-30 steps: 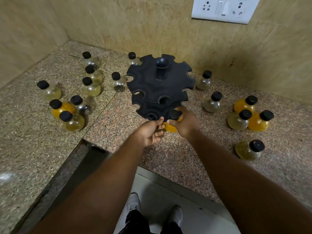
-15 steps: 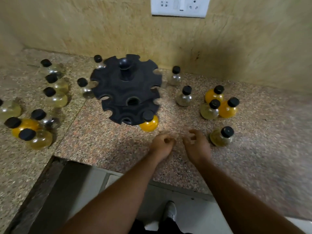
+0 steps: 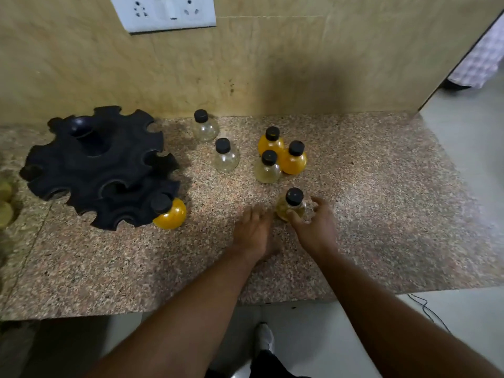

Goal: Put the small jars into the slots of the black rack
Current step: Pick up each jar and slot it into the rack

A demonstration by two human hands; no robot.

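The black two-tier rack stands at the left of the granite counter. One orange jar with a black cap sits in a front slot of its lower tier. My right hand curls round a pale yellow jar standing on the counter, thumb in front and fingers behind it. Just left of that jar, my left hand lies relaxed on the counter and holds nothing.
Behind my hands stand two clear jars, two orange jars and a pale yellow one. More jars show at the left edge. A tiled wall with a socket plate backs the counter.
Both hands left the orange jar in the rack slot and moved right. My right hand has reached the pale yellow jar and closed round it; the view swung right.
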